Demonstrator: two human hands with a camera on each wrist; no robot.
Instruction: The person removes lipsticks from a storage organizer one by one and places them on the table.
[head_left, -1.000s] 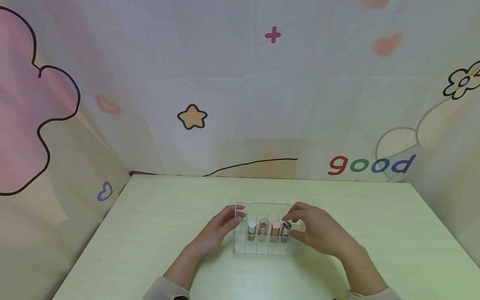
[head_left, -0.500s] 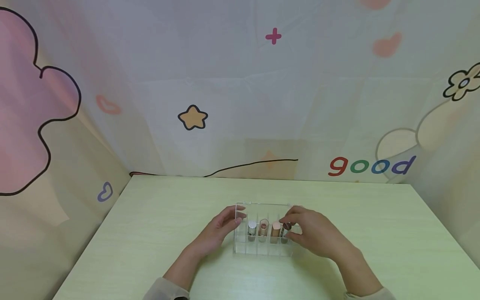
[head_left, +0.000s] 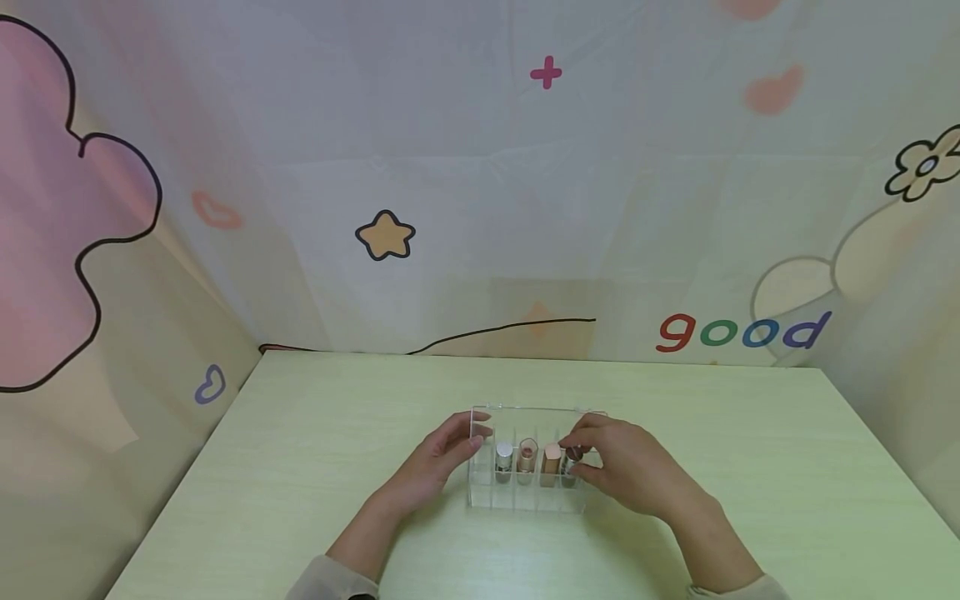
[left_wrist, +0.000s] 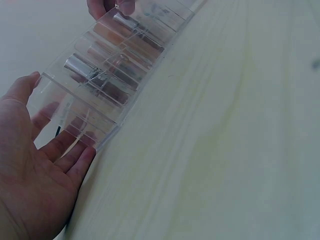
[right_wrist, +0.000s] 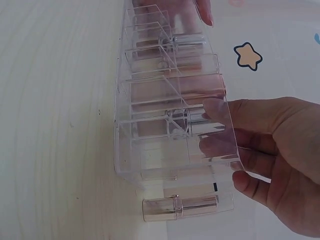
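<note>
A clear compartmented organizer (head_left: 525, 498) stands on the table, holding several lipsticks in a row. At its left end, my left hand (head_left: 427, 471) grips the side wall, thumb in front and fingers behind; the left wrist view shows the same hand (left_wrist: 37, 170) around the clear end. My right hand (head_left: 645, 471) pinches the top of the rightmost silver lipstick (right_wrist: 200, 122), which is upright in its slot and partly hidden by the fingers. Beside it are a pink-gold lipstick (head_left: 551, 465), a clear-capped one (head_left: 527, 458) and a silver-capped one (head_left: 504, 460).
Past the organizer's right end, the right wrist view shows another pink-gold tube (right_wrist: 197, 206), which my right hand hides in the head view. The pale wooden table (head_left: 337, 392) meets a patterned cloth backdrop (head_left: 450, 167) behind and at both sides.
My right hand has moved slightly left and down, its thumb and fingers coming together on the rightmost lipstick. My left hand and the organizer look unmoved.
</note>
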